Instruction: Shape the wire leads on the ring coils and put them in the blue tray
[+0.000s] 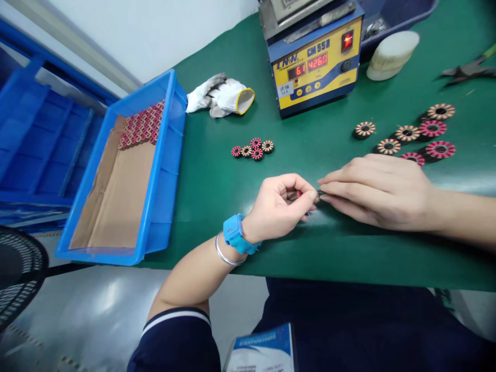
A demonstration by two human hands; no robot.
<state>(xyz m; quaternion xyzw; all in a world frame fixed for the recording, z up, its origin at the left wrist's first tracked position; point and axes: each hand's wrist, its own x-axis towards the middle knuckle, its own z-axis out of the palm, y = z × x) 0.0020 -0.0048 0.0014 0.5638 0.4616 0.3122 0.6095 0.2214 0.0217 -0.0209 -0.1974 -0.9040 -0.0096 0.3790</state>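
Observation:
My left hand is closed around a small wound stator core, mostly hidden by the fingers, with only a red bit showing. Facing it, my right hand has its fingertips pinched together close to the left thumb; a thin dark bit shows between the two hands, too small to name. Beyond my right hand stand several ring-shaped stator cores with red or copper-coloured tops. A tight cluster of smaller-looking stator cores sits on the green table, past my left hand.
A blue bin lined with cardboard holds many stator cores at left. White gloves lie beside it. A yellow-blue CM 558 heating unit stands at the back, near a whitish round block, a dark tub and pliers.

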